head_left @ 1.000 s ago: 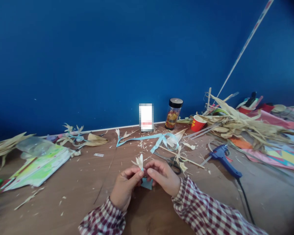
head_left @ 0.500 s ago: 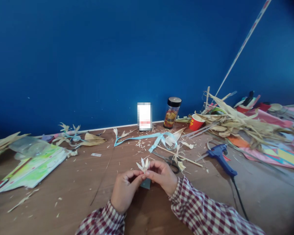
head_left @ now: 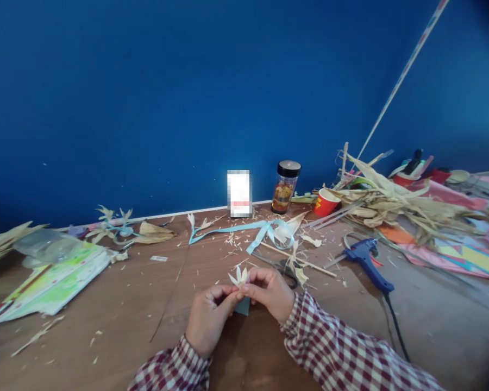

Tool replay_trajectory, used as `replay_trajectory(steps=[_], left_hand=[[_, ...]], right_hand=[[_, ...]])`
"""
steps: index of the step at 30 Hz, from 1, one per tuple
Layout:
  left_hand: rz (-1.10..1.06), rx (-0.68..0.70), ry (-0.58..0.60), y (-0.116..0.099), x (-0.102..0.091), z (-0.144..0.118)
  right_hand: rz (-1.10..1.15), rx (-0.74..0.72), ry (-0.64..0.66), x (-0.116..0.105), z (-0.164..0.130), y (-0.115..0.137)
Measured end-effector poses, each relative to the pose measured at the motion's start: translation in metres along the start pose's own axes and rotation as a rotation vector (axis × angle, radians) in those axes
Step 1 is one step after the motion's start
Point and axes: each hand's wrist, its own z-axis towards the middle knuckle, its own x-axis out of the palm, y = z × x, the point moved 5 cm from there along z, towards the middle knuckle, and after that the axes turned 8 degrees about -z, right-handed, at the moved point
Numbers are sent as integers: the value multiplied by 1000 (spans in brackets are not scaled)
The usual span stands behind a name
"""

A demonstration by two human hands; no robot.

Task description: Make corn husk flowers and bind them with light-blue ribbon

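Note:
Both my hands meet low in the middle of the wooden table (head_left: pixel 118 326). My left hand (head_left: pixel 208 320) and my right hand (head_left: pixel 271 293) pinch the base of a small pale husk flower (head_left: pixel 239 277) between their fingertips, its pointed petals standing up. A bit of light blue ribbon (head_left: pixel 243 307) hangs below the flower between my hands. Just behind my right hand lie scissors (head_left: pixel 283 267), partly hidden by it. My sleeves are red and white check.
A long light blue ribbon (head_left: pixel 244 231) curls behind the hands. A blue glue gun (head_left: pixel 367 258) with a black cord lies to the right. A heap of dried husks (head_left: pixel 399 209), a red cup (head_left: pixel 325 203) and a jar (head_left: pixel 284 187) stand at the back right. Papers (head_left: pixel 52 279) lie left.
The flower has turned between my fingers from leaning left to standing upright with petals spread. My hands stayed almost in place; the view shifted slightly.

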Motion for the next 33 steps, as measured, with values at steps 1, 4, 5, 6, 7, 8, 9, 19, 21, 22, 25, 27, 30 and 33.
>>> replay_trajectory(steps=[1, 4, 5, 6, 7, 8, 9, 19, 21, 22, 25, 27, 30, 33], left_hand=[[-35, -17, 11, 1, 1, 0], [-211, -89, 66, 5, 6, 0], [-267, -109, 82, 5, 8, -1], [-307, -124, 93, 6, 9, -1], [-330, -137, 98, 7, 10, -1], [-337, -150, 98, 8, 11, -1], [-334, -164, 100, 9, 12, -1], [-230, -90, 97, 10, 11, -2], [-229, -59, 96, 8, 12, -2], [-231, -52, 101, 6, 12, -2], [-245, -75, 141, 4, 15, -2], [-257, -94, 150, 3, 16, -2], [-260, -90, 126, 3, 14, -2], [-237, -70, 115, 6, 13, -2]], right_hand=[[34, 6, -3, 0, 1, -1], [193, 47, -29, -1, 4, -4], [238, 62, -37, -1, 5, -5], [272, 74, -39, -1, 5, -6], [293, 81, -40, -1, 5, -6], [303, 84, -43, -1, 6, -7], [308, 83, -52, -1, 6, -7], [256, 35, -51, -1, 5, -10], [255, 28, -31, 1, 5, -9], [258, 28, -23, 1, 5, -8], [275, 43, -26, 0, 5, -7], [287, 53, -45, -1, 5, -8], [283, 45, -34, -1, 5, -8], [266, 17, -3, 1, 4, -8]])
